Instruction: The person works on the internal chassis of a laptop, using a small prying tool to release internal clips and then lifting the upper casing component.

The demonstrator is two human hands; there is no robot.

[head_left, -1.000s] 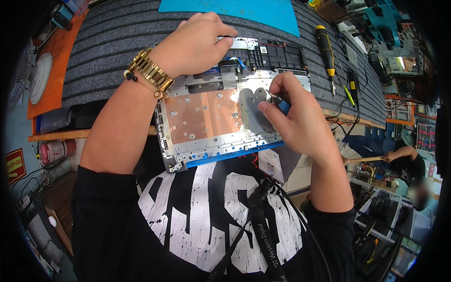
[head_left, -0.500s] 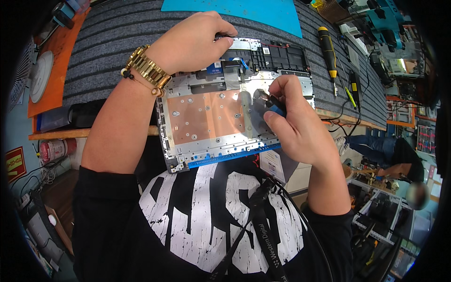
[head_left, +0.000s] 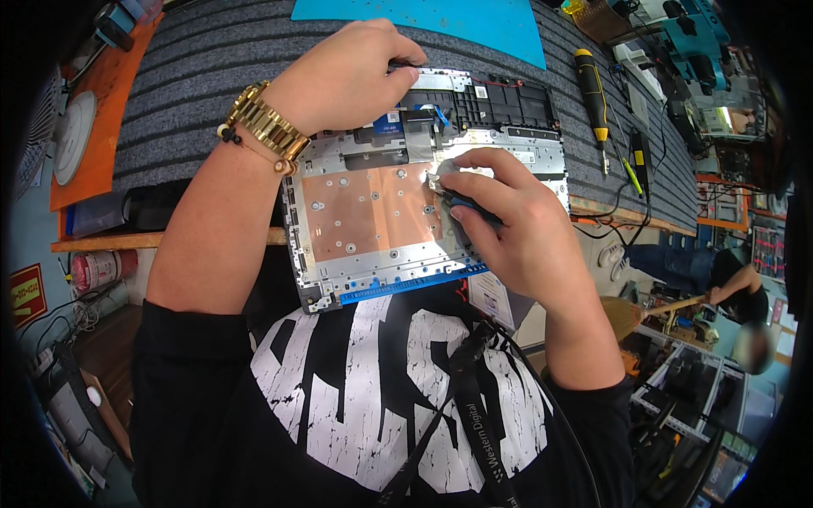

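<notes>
An opened laptop chassis (head_left: 330,271), with a copper-coloured sheet, silver plate, black parts and a blue strip along the near edge, lies tilted near my body. My left hand (head_left: 364,72) is closed over its far left edge, with some fingertips hidden behind. My right hand (head_left: 517,229) grips a small dark tool (head_left: 464,201) with blue on the handle and a metal tip, which is over the silver plate just right of the copper sheet. What the tip touches is too small to tell.
A ribbed grey mat (head_left: 212,51) covers the bench, with a blue mat (head_left: 423,21), yellow-black screwdriver (head_left: 590,93), green pen (head_left: 631,172) and cables (head_left: 618,233). At left are an orange board (head_left: 114,102) and white disc (head_left: 76,144). A person (head_left: 728,279) holds a broom (head_left: 627,317) at right.
My right hand and its tool have moved left toward the copper sheet, the index finger now stretched along the tool. My left hand stays on the edge. The other person has shifted slightly.
</notes>
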